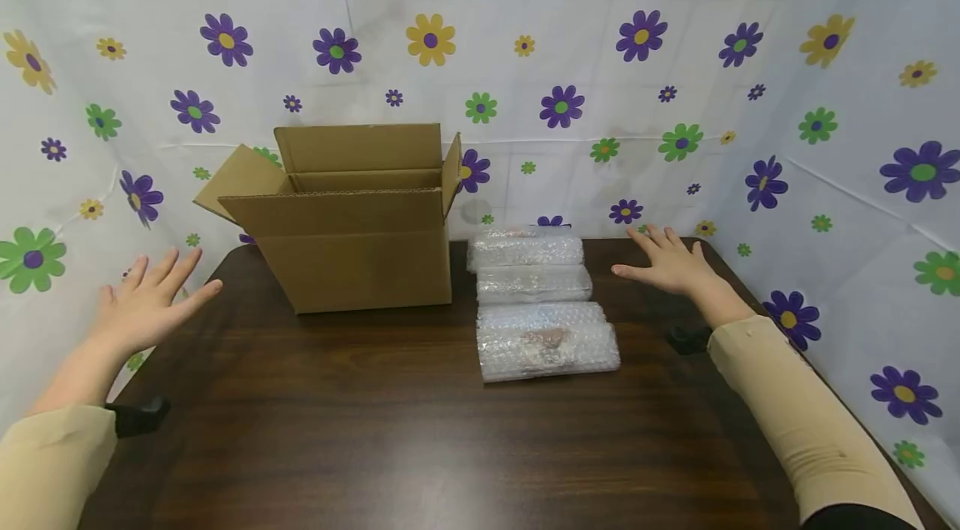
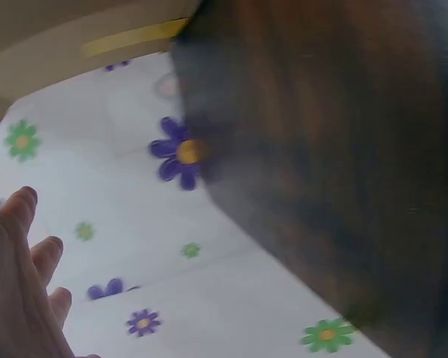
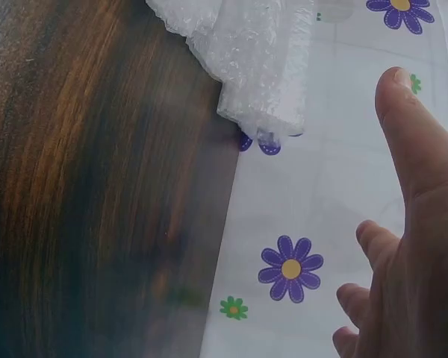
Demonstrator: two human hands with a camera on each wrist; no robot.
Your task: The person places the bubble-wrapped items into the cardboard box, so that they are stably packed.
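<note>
In the head view my left hand (image 1: 150, 305) hovers over the table's left edge with its fingers spread, holding nothing. The nearest thing to it is a brown cardboard box (image 1: 367, 263), upright with its top flaps raised; its inside bottom is hidden. On the other side, my right hand (image 1: 671, 263) is held with fingers apart, touching nothing. To its left lie several bubble-wrapped bundles (image 1: 551, 351) in a row running from the back edge toward the front. What the wrap covers is too blurred to tell. The right wrist view shows the bubble wrap (image 3: 261, 74) beyond my thumb.
A dark brown wooden table (image 1: 420, 438) fills the lower view. White cloth with flowers (image 1: 495, 172) hangs behind it and along both sides. Black straps (image 1: 142, 417) sit at the wrists. The box stands close to the back cloth, left of the wrapped bundles.
</note>
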